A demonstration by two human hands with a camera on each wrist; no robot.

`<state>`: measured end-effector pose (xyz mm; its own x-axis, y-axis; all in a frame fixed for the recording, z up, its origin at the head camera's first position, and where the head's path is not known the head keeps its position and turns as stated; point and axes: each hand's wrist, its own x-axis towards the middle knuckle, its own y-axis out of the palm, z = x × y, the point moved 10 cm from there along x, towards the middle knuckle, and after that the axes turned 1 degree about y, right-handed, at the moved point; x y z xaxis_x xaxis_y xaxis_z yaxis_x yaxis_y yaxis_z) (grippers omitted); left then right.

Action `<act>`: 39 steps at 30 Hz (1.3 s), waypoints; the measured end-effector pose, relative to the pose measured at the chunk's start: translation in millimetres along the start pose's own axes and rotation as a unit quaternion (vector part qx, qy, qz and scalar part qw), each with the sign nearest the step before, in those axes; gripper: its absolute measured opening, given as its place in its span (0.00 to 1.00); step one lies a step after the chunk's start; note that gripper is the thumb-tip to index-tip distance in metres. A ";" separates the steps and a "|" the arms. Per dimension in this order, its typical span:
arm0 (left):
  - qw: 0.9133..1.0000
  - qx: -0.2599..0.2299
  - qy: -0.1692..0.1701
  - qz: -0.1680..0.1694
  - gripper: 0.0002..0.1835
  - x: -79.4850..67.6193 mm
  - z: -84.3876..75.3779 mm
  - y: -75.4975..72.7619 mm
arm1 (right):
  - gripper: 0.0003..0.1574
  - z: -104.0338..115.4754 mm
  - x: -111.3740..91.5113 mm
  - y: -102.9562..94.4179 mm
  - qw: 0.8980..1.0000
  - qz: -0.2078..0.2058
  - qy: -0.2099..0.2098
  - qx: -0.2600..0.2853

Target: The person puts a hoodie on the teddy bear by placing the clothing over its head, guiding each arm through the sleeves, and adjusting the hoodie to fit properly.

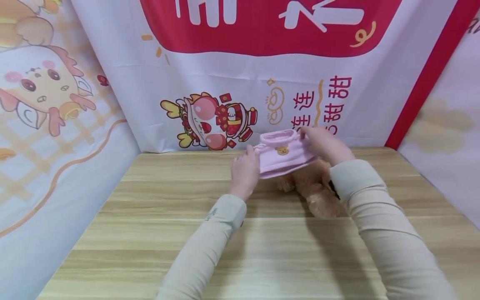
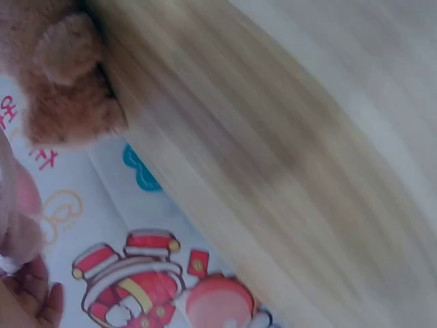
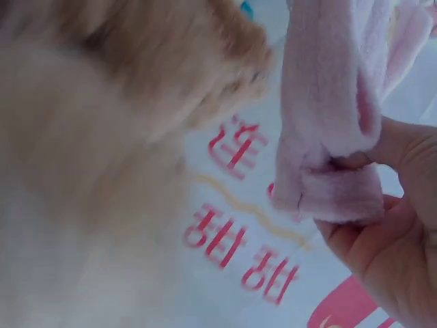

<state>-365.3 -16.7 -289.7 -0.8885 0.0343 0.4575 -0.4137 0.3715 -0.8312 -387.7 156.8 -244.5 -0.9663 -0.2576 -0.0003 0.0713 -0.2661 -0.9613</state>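
Between both hands hangs a small pink fleece doll sweater [image 1: 271,160] with a bear-face patch, its neck opening facing up, held above the table. My left hand [image 1: 245,171] pinches its left side. The right hand [image 1: 325,145] grips the other side; in the right wrist view, the thumb and fingers pinch a fold of the pink cloth [image 3: 328,102]. Under and behind the sweater is a brown plush toy [image 1: 320,196] on the table, its upper part hidden by the garment and the right hand. In the left wrist view, my left hand [image 2: 31,294] shows only at the lower corner.
The wood-grain table [image 1: 157,233] ends at a white printed cloth backdrop [image 1: 142,104] standing close behind the hands. Another printed cloth wall [image 1: 48,166] rises on the left, and a pale one [image 1: 446,158] stands on the right.
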 end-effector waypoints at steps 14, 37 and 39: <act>0.997 -0.071 -0.001 -0.013 0.15 -13.0 -39.8 40.9 | 0.13 -65.7 -21.3 13.2 0.996 -0.046 -0.064 -0.035; 0.952 -0.278 -0.087 0.096 0.14 -30.7 -35.2 106.8 | 0.14 -99.6 -30.2 55.4 0.984 -0.084 -0.108 0.110; 0.948 -0.292 -0.088 0.094 0.14 -31.1 -35.6 108.3 | 0.16 -98.2 -29.3 55.9 0.985 -0.085 -0.107 0.104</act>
<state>-375.3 55.5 -382.7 -0.9762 0.0148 0.2164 -0.1101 0.8259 -0.5529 -379.7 240.7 -325.2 -0.8958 -0.3769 0.2355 -0.0167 -0.5011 -0.8652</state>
